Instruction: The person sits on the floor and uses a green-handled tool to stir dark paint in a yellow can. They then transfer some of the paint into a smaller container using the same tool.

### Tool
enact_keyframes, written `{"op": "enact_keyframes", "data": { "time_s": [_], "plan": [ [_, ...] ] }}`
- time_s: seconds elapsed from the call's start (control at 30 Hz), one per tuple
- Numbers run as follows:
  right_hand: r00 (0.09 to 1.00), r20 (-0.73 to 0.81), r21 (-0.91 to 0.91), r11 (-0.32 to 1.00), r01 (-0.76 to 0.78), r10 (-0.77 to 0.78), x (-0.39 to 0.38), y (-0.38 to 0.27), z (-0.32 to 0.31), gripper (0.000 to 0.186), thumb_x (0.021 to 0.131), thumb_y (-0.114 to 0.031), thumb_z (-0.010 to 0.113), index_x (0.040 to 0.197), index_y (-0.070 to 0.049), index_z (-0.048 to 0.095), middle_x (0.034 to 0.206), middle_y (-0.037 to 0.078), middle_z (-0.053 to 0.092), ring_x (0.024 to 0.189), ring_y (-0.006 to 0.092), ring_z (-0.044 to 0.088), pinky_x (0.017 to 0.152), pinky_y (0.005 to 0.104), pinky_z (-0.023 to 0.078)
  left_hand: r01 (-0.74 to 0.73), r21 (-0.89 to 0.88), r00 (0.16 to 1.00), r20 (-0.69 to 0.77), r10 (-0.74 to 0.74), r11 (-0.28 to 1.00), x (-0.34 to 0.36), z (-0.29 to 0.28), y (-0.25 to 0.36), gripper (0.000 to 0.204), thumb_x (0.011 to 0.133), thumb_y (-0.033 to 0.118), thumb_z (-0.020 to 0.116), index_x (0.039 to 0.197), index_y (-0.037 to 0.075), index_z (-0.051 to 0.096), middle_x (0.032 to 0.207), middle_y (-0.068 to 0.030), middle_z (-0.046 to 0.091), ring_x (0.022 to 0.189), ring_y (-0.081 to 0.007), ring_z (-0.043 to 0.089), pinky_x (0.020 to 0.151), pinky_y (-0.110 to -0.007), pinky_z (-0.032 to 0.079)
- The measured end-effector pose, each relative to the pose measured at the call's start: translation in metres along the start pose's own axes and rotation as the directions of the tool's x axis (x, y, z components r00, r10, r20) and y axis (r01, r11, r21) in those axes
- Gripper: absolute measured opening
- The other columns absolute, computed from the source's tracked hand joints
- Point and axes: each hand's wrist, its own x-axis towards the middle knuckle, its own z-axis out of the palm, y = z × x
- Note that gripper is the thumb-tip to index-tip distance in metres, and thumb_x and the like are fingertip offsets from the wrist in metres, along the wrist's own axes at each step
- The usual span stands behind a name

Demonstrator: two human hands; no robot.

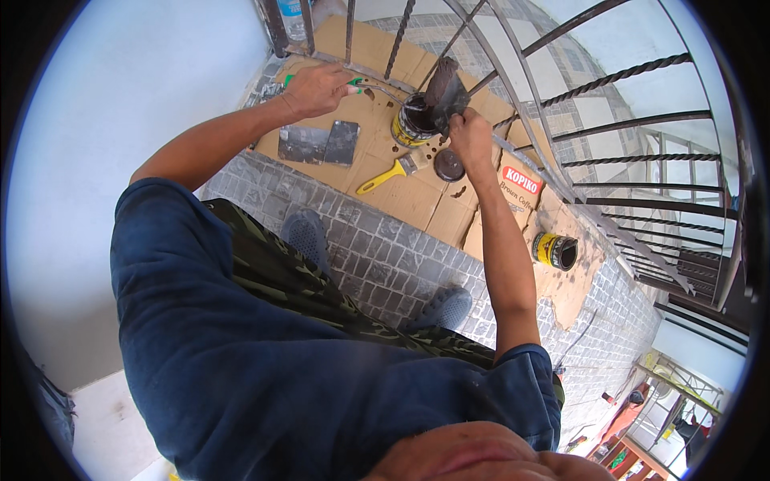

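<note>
My left hand (318, 90) is closed around the green handle (353, 86) of a paint roller, whose thin wire frame runs right, over an open paint can (409, 127) with a yellow label and dark paint. A dark brown, paint-covered roller head (440, 80) shows above the can's right side. In my right hand (471, 138) is a dark flat plate (453, 103), up against the roller head. Below the can lie a paintbrush (391, 174) with a yellow handle and a round dark lid (448, 165). Two dark flat pieces (315, 146) rest left of the can.
Flattened cardboard (433, 210) with dark paint spots covers the paved floor (361, 250). A metal railing (513, 60) with twisted bars curves along the far side and right. Another yellow-labelled can (554, 251) lies on its side at the right. A white wall (136, 88) stands left.
</note>
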Motion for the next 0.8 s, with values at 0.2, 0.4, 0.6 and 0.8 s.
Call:
{"op": "enact_keyframes", "data": {
  "time_s": [0.2, 0.4, 0.6, 0.8],
  "plan": [
    [0.998, -0.055, 0.064, 0.998, -0.013, 0.016, -0.008, 0.005, 0.003, 0.027, 0.089, -0.018, 0.057, 0.082, 0.007, 0.063, 0.08, 0.035, 0.064, 0.079, 0.0518, 0.065, 0.073, 0.0556, 0.052, 0.015, 0.003, 0.999, 0.037, -0.015, 1.0, -0.001, 0.002, -0.002, 0.024, 0.094, 0.03, 0.066, 0.107, 0.01, 0.072, 0.092, -0.0102, 0.065, 0.082, -0.0321, 0.066, 0.069, -0.043, 0.053],
    [0.993, -0.107, 0.01, 0.999, 0.052, -0.05, -0.017, 0.006, 0.007, 0.027, 0.092, -0.02, 0.057, 0.083, 0.005, 0.062, 0.079, 0.033, 0.064, 0.075, 0.052, 0.065, 0.069, 0.0568, 0.052, 0.012, 0.005, 0.999, 0.04, -0.012, 1.0, -0.001, 0.002, -0.001, 0.024, 0.095, 0.029, 0.066, 0.107, 0.01, 0.071, 0.091, -0.0105, 0.065, 0.083, -0.0323, 0.066, 0.069, -0.043, 0.053],
    [0.993, -0.107, -0.018, 0.999, 0.042, -0.044, -0.017, 0.002, 0.004, 0.024, 0.093, -0.019, 0.057, 0.084, 0.003, 0.061, 0.077, 0.032, 0.065, 0.074, 0.0512, 0.065, 0.068, 0.0561, 0.052, 0.017, 0.006, 0.999, 0.039, -0.017, 1.0, 0.001, 0.002, 0.001, 0.027, 0.097, 0.034, 0.062, 0.108, 0.012, 0.072, 0.092, -0.0095, 0.065, 0.084, -0.031, 0.066, 0.07, -0.043, 0.054],
    [0.997, -0.077, 0.095, 0.995, -0.021, 0.028, -0.019, 0.001, -0.004, 0.024, 0.096, -0.019, 0.058, 0.084, 0.002, 0.06, 0.076, 0.031, 0.065, 0.074, 0.0494, 0.066, 0.067, 0.0547, 0.051, 0.016, -0.004, 1.0, 0.011, -0.016, 1.0, 0.002, 0.0, 0.002, 0.023, 0.093, 0.029, 0.069, 0.104, 0.009, 0.071, 0.092, -0.0103, 0.064, 0.081, -0.0319, 0.066, 0.068, -0.043, 0.053]
  ]
}}
